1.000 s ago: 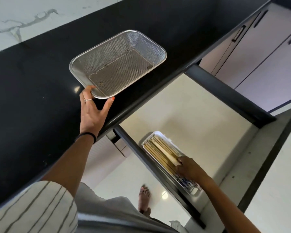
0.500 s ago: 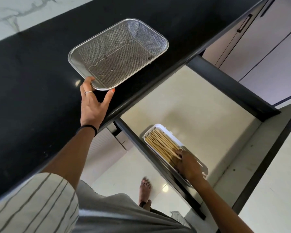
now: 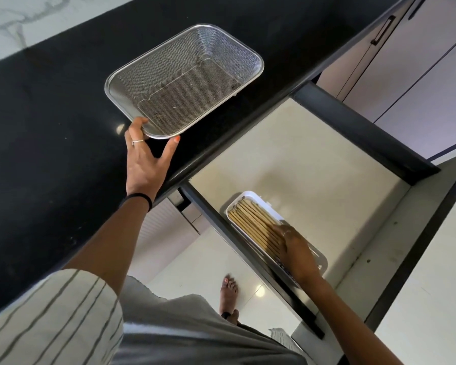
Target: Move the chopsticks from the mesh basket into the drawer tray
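Chopsticks (image 3: 253, 224) lie side by side in one white drawer tray (image 3: 258, 198), which sits at the front left corner of the open drawer (image 3: 313, 164), parallel to its left wall. The bundle appears to hold more than ten sticks; an exact count cannot be made, since the right hand (image 3: 295, 248) covers the near ends. That hand rests flat on the sticks with fingers extended, gripping nothing, probably to level and align them so the bundle sits below the tray rim. One mesh basket (image 3: 184, 83) stands on the black countertop (image 3: 50, 127) near its front edge, directly above the drawer, which keeps the transfer path short. No chopsticks are visible in the basket. The left hand (image 3: 146, 159) touches the basket's near corner, forefinger and thumb spread along the rim, not closed around it; this likely steadies the basket against sliding. Judged from this layout, the transfer is essentially complete and only final tidying of the sticks remains.
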Demonstrator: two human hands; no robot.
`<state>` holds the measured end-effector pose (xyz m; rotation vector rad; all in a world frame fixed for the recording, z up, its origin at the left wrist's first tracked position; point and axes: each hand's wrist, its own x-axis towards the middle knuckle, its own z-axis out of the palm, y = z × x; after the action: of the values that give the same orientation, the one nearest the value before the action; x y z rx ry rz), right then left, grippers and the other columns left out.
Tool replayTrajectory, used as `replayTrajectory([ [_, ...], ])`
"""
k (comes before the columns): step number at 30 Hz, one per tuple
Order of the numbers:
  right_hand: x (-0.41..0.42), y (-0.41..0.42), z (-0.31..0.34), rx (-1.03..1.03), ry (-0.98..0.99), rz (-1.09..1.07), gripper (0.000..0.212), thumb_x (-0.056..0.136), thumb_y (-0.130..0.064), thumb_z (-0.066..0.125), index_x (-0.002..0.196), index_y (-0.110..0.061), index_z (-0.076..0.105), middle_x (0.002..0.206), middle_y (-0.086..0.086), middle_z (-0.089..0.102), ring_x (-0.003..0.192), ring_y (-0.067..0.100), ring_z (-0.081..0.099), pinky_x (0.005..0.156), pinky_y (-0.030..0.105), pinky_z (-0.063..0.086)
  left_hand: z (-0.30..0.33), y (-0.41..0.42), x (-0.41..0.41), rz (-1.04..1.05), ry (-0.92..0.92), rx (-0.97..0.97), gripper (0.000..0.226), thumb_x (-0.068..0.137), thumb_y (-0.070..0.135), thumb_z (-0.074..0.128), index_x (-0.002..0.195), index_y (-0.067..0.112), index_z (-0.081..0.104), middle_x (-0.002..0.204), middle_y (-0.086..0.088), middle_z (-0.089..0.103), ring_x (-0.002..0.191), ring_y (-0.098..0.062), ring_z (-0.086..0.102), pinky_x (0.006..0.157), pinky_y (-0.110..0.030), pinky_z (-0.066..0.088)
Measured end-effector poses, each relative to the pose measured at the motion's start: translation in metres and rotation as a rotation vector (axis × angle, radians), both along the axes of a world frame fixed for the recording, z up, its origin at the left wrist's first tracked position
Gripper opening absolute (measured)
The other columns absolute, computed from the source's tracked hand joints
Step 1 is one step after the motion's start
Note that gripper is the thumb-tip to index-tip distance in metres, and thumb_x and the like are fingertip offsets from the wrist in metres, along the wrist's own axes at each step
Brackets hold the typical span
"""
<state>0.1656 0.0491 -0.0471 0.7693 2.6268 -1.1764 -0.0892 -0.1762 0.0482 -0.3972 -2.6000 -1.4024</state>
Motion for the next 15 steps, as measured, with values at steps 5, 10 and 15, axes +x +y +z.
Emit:
replayTrajectory([
  [5, 0.015, -0.003, -0.002, 0.070, -0.003, 0.147, 0.033, 0.098, -0.018, 0.044, 0.130, -0.012, 0.053, 0.131, 0.009, 0.058, 0.119, 0.022, 0.055, 0.106, 0.032, 0.042, 0.002, 0.000, 0.001, -0.008, 0.012, 0.011, 0.064, 0.089, 0.041, 0.067, 0.136, 0.009, 0.037, 0.132, -0.013, 0.043, 0.111, -0.013, 0.048, 0.102, -0.031, 0.045],
  [10, 0.026, -0.018, -0.003, -0.024, -0.036, 0.207, 0.045, 0.100, -0.038, 0.033, 0.141, -0.021, 0.043, 0.149, -0.002, 0.040, 0.139, 0.012, 0.033, 0.113, 0.020, 0.019, 0.003, 0.000, 0.001, -0.011, -0.002, 0.018, 0.064, 0.088, 0.041, 0.067, 0.136, 0.009, 0.037, 0.132, -0.013, 0.042, 0.111, -0.013, 0.048, 0.103, -0.032, 0.045],
  [15, 0.030, -0.016, -0.005, 0.075, -0.085, 0.311, 0.050, 0.099, -0.046, 0.025, 0.143, -0.025, 0.038, 0.155, -0.006, 0.029, 0.144, 0.010, 0.021, 0.117, 0.024, 0.012, 0.002, -0.002, 0.000, -0.015, -0.017, 0.022, 0.065, 0.088, 0.042, 0.067, 0.136, 0.010, 0.037, 0.132, -0.013, 0.042, 0.113, -0.023, 0.051, 0.103, -0.035, 0.046],
])
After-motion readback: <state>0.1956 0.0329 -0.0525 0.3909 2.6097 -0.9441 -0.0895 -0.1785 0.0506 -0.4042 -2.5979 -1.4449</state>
